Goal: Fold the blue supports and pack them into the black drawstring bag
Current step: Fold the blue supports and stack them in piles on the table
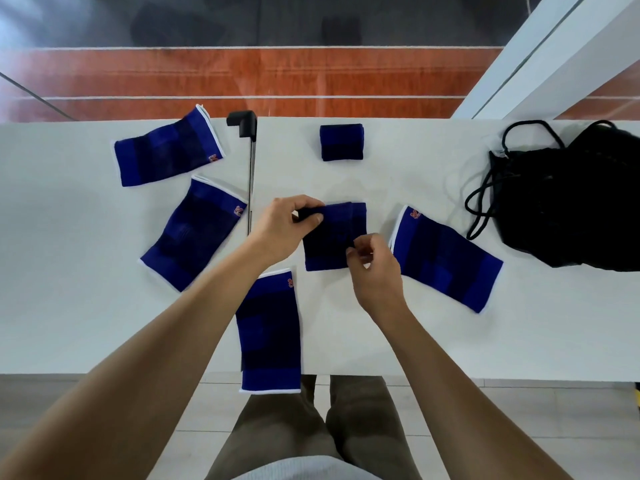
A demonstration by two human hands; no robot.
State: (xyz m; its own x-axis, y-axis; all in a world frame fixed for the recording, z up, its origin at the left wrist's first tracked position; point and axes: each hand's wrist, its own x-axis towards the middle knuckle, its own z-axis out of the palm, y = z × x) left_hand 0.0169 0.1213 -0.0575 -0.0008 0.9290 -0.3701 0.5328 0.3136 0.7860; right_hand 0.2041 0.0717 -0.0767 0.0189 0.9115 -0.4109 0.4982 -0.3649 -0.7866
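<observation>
On the white table a person works at a half-folded blue support lying near the middle, both bare arms reaching in from the near edge. The left hand is closed on the far left corner of this support, thumb and fingers pinching a fold of the fabric there. The right hand pinches the support's right edge lower down, fingertips closed on the cloth. Beyond it, toward the far edge of the table, sits a folded support, a compact dark blue bundle, well apart from the hands. Four more supports lie flat and unfolded: a far-left support near the far left corner, a left support just nearer and tilted, a near support whose end overhangs the near edge of the table under the left forearm, and a right support lying slanted just beside the right hand. Each flat one shows white trim at its ends and a small orange mark. The black drawstring bag slumps at the far right of the table, its cords looping out to the left toward the right support. A black clamp grips the far edge between the left supports and the folded one.
</observation>
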